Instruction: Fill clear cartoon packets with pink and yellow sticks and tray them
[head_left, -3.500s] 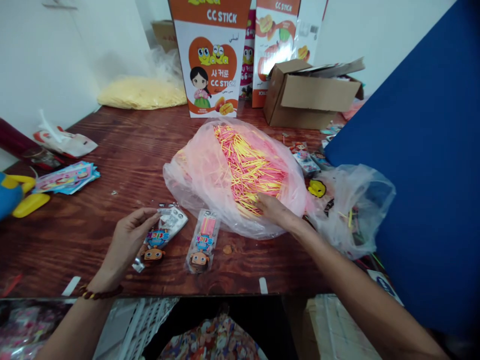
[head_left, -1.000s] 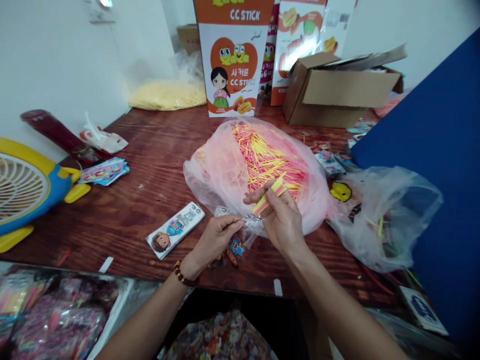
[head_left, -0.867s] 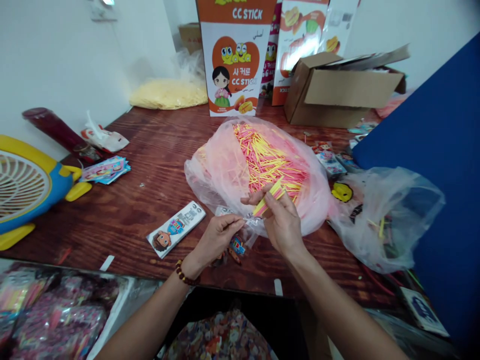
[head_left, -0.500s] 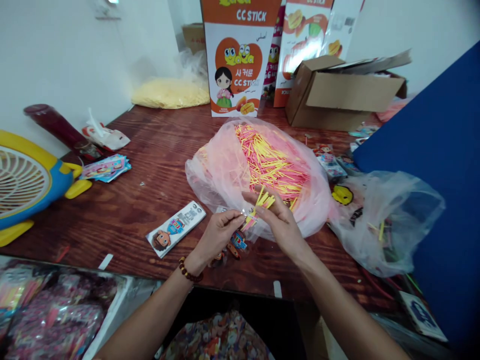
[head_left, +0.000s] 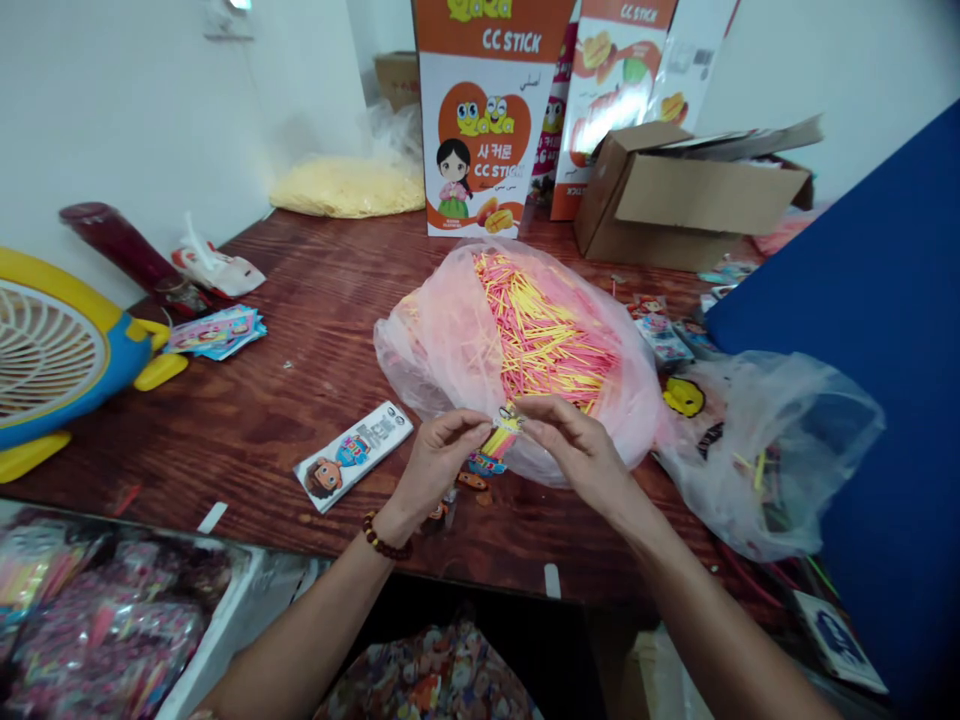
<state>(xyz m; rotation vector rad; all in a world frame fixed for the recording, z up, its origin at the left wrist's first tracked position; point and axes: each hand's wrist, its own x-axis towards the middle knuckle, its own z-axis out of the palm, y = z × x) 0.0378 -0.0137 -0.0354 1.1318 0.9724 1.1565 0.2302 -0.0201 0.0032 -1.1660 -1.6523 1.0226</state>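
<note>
My left hand (head_left: 437, 462) and my right hand (head_left: 577, 450) both pinch the top of a small clear packet (head_left: 491, 452) holding pink and yellow sticks, just above the wooden table (head_left: 315, 330). Behind the hands lies a big clear bag of loose pink and yellow sticks (head_left: 536, 335). A filled printed packet (head_left: 352, 468) lies flat to the left of my left hand.
A yellow and blue fan (head_left: 52, 360) stands at the left. Printed CC STICK cartons (head_left: 487, 110) and an open cardboard box (head_left: 675, 195) stand at the back. A second clear bag (head_left: 765, 440) and a blue board (head_left: 862, 330) are at the right; a bin of packets (head_left: 97, 620) sits low left.
My right hand took a bunch of sticks from the big bag and slid them down into the packet held by my left hand. Both hands now pinch the packet's top.
</note>
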